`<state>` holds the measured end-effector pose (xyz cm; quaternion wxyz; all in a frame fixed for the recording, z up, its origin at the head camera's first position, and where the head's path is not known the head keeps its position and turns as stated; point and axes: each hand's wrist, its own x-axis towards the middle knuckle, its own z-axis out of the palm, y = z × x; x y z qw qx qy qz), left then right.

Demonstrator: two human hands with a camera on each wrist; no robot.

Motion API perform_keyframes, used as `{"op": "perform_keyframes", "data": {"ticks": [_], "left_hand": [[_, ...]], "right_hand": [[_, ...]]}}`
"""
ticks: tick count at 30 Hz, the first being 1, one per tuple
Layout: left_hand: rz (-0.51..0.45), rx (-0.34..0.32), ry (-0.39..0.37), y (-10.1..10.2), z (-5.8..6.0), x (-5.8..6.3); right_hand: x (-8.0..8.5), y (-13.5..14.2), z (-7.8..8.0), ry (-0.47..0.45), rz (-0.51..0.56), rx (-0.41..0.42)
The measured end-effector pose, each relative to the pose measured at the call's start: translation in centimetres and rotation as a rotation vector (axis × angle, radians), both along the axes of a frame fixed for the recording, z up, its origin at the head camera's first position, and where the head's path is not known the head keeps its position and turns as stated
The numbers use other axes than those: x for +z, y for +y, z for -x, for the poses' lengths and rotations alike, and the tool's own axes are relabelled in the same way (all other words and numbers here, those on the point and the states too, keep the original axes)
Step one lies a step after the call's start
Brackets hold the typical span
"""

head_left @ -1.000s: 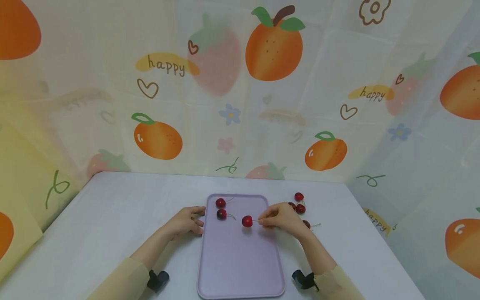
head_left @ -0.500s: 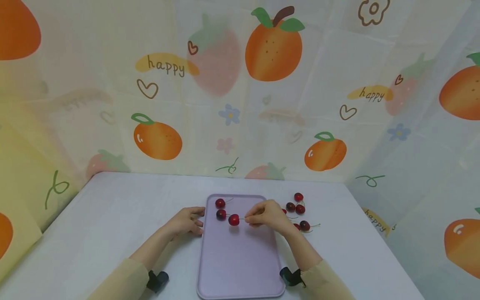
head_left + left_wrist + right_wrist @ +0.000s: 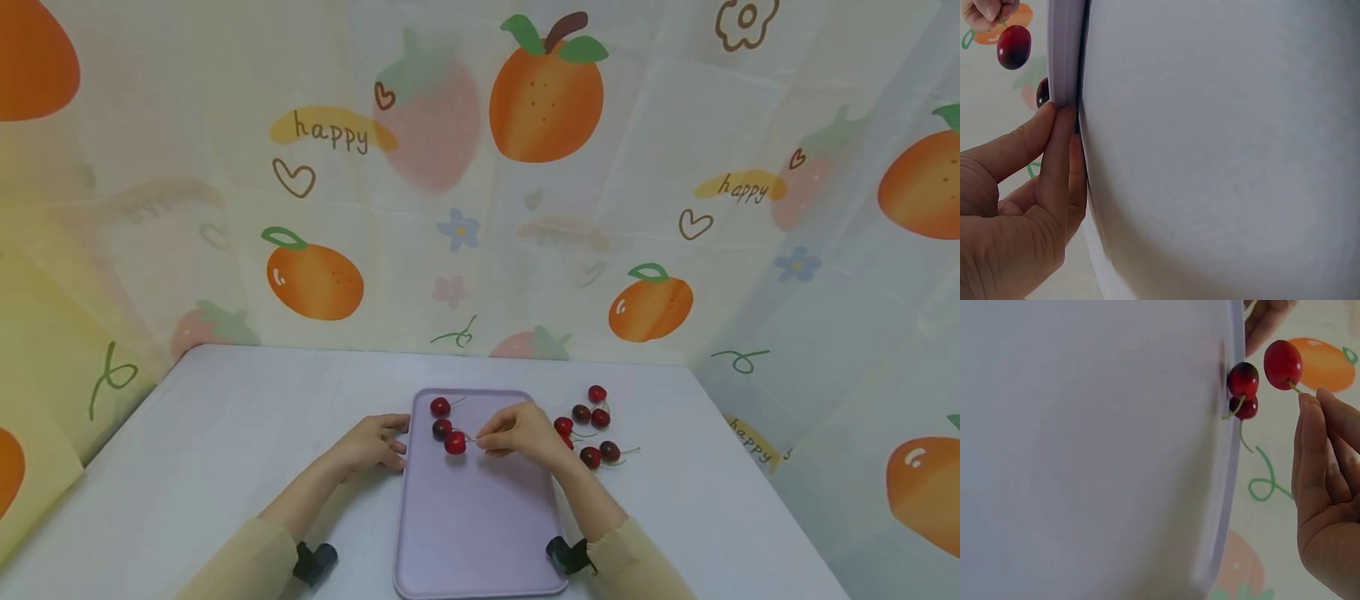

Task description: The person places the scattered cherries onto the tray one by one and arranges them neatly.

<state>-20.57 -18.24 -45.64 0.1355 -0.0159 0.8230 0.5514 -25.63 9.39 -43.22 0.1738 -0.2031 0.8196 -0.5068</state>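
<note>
Tray (image 3: 480,533) on the tabletop (image 3: 225,400), seemingly partway loaded. Left hand (image 3: 370,443) at its left edge, fingertips touching the rim, fingers loosely extended, no cherry in them. Right hand (image 3: 522,433) over the tray's far half, thumb and fingertips pinched on a stem (image 3: 1295,388); held cherry (image 3: 455,443) hanging just above, apart from the surface, not yet placed. Toward the far left corner, two cherries (image 3: 440,407) already down, one just behind the other. Beyond the right edge, at least seven loose cherries (image 3: 590,457) on the tabletop, apparently the share left. In hand, glossy bright red, darker to one side, thin green stem. Of the pair, nearer one nearly black in places, farther one redder.
</note>
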Motion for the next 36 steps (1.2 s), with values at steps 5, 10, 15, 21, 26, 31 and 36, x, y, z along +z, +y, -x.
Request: {"op": "perform_keyframes", "data": {"ticks": [5,10,15,21,26,31,36], "left_hand": [[-0.007,0.008,-0.003,0.0,0.0,0.0],[-0.017,0.003,-0.005,-0.1,0.1,0.0],[-0.016,0.006,-0.007,-0.1,0.1,-0.1],[-0.01,0.01,-0.008,0.0,0.0,-0.1],[-0.002,0.013,-0.004,0.0,0.0,-0.1],[-0.007,0.01,-0.004,0.1,0.0,-0.1],[-0.028,0.011,-0.009,0.0,0.1,-0.2]], "right_hand": [[-0.4,-0.7,0.0,0.006,0.018,0.03],[-1.0,-1.1,0.0,-0.006,0.008,0.042],[-1.2,-1.4,0.0,-0.008,-0.012,0.033],[-1.3,-1.5,0.0,-0.009,-0.035,0.026],[-1.4,-1.7,-0.2,0.0,-0.063,0.032],[-1.3,-1.8,-0.5,-0.002,-0.089,0.032],[-1.4,-1.9,-0.5,-0.01,-0.081,0.032]]}}
